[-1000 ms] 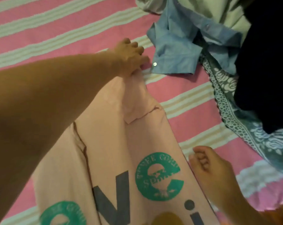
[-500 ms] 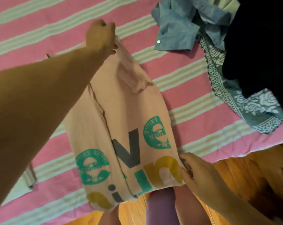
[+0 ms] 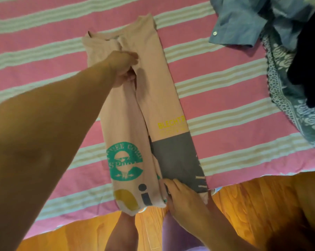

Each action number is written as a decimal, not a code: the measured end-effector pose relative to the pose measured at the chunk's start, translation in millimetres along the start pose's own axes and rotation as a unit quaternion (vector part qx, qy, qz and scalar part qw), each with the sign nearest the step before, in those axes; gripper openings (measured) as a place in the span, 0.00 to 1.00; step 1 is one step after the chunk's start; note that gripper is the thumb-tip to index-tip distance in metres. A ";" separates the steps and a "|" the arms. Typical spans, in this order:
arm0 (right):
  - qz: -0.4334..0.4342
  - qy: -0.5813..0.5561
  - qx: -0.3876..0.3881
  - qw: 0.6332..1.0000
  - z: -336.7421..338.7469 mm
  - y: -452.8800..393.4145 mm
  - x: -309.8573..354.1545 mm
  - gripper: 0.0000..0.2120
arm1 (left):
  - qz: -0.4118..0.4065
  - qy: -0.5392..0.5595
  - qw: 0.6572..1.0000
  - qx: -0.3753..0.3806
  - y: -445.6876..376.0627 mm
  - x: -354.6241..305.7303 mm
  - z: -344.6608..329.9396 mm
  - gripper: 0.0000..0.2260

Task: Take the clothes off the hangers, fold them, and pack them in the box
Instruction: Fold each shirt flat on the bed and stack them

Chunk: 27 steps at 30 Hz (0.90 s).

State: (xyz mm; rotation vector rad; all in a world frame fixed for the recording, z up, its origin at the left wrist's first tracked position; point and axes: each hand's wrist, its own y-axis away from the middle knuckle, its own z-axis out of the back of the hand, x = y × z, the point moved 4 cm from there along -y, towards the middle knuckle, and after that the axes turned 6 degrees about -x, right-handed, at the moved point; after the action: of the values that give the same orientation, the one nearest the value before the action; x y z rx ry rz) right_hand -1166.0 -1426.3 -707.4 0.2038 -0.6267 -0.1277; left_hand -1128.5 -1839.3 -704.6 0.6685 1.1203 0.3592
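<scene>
1 pink printed shirt (image 3: 153, 84) mid-bed, 2 hands on it: left hand (image 3: 123, 67), right hand (image 3: 184, 198). 3 more garments piled at bed's far-right corner: blue shirt (image 3: 238, 24), floral cloth (image 3: 289, 98), dark garment (image 3: 308, 57).

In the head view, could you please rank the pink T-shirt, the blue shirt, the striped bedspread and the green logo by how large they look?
1. Striped bedspread
2. Pink T-shirt
3. Blue shirt, partly cut off and covered, so its rank is unsure
4. Green logo

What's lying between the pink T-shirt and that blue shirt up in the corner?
Nothing but bare striped bedspread. In the head view, the pink T-shirt and blue shirt lie apart.
</scene>
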 end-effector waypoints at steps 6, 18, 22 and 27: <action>-0.145 -0.004 -0.004 0.989 13.3 -6.2 -18.3 0.09 | -0.004 0.056 0.998 0.032 4.7 6.8 -4.4 0.12; -0.162 0.120 0.013 0.979 -4.8 -45.1 12.3 0.18 | -0.023 0.097 0.995 0.016 -9.7 -8.1 -2.4 0.14; -0.178 0.019 0.017 0.984 19.0 -37.6 11.5 0.09 | -0.058 0.099 0.993 0.040 -9.9 -22.6 0.5 0.17; -0.124 -0.048 0.057 0.989 22.2 -51.0 34.3 0.08 | -0.074 0.026 0.997 0.019 -21.0 -27.0 6.1 0.22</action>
State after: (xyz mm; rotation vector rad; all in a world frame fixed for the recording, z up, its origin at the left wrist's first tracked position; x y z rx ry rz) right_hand -1154.5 -1485.4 -681.9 0.3890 -0.7039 -0.3437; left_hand -1135.3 -1872.6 -697.7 0.6077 1.2208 0.2296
